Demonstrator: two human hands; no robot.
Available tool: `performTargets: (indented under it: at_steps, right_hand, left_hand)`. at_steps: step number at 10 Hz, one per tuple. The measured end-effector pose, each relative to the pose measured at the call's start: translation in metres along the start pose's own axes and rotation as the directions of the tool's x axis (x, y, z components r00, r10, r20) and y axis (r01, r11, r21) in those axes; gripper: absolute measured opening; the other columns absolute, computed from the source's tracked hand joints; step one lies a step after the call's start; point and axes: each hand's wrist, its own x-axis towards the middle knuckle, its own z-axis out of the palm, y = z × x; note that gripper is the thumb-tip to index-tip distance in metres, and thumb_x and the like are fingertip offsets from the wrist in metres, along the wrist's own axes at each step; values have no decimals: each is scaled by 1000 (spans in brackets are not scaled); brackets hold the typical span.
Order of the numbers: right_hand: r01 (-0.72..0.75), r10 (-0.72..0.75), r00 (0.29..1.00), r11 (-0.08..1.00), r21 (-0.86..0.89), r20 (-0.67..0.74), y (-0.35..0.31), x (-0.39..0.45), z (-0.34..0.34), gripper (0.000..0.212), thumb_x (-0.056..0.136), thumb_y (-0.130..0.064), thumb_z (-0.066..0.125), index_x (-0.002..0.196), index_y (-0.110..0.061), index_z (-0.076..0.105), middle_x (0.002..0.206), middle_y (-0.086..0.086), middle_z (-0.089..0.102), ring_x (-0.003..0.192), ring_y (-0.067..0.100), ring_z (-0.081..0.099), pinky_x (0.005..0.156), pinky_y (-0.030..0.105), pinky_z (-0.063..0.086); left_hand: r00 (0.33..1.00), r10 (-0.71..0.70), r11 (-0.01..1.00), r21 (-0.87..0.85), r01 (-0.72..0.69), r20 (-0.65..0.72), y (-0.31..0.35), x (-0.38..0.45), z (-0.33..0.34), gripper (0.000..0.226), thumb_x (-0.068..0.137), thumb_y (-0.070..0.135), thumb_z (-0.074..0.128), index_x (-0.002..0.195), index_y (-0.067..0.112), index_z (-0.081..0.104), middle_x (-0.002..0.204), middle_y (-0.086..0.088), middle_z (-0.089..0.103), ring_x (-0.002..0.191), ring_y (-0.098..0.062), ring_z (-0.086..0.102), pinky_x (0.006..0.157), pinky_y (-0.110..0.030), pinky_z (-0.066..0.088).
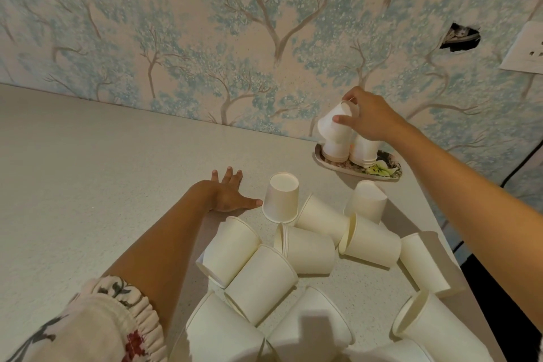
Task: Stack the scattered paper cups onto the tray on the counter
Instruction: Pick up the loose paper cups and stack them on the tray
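A small oval floral tray point(382, 171) sits on the counter against the wall at the right. Two stacks of upside-down white paper cups stand on it: a left stack point(333, 150) and a right stack point(364, 151). My right hand point(370, 117) grips a tilted, upside-down cup point(333, 123) just above the left stack, touching its top. My left hand point(230, 192) rests flat on the counter, fingers spread, thumb tip beside an upside-down cup point(282, 197). Several white cups point(305, 250) lie scattered on their sides in front of me.
The grey speckled counter point(102, 170) stretches away to the left. Tree-patterned wallpaper point(235, 23) backs it, with a hole point(461, 37) and a white socket plate point(526, 51) at upper right. The counter's right edge point(449, 232) drops to a dark floor.
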Motion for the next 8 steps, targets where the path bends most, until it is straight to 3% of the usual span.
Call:
performTargets:
  at_steps: [1, 6, 8]
  right_hand:
    - [-59, 54, 992, 998, -37, -115, 9, 15, 1, 56, 91, -33, 68, 136, -11, 45, 137, 16, 49, 123, 33, 48, 96, 40, 41]
    - [-127, 120, 990, 985, -118, -69, 28, 29, 30, 57, 92, -30, 68, 139, -9, 43, 138, 20, 44, 125, 38, 46, 99, 43, 40]
    - [-29, 27, 994, 999, -16, -102, 9, 17, 20, 52, 90, -32, 69, 133, -11, 51, 136, 15, 50, 124, 31, 49, 100, 40, 40]
  left_hand:
    - [1000, 2, 1000, -7, -2, -4, 0, 0, 0, 105, 84, 75, 42, 155, 21, -13, 161, -4, -24, 146, -37, -22, 117, -56, -1]
    - [1000, 0, 1000, 1, 0, -1, -2, 2, 0, 106, 83, 77, 41, 155, 22, -14, 161, -4, -25, 146, -36, -22, 117, -55, -2]
    - [1000, -2, 1000, 5, 2, 7, -1, 2, 0, 106, 83, 77, 41, 155, 22, -15, 161, -4, -25, 146, -37, -23, 117, -56, -2]
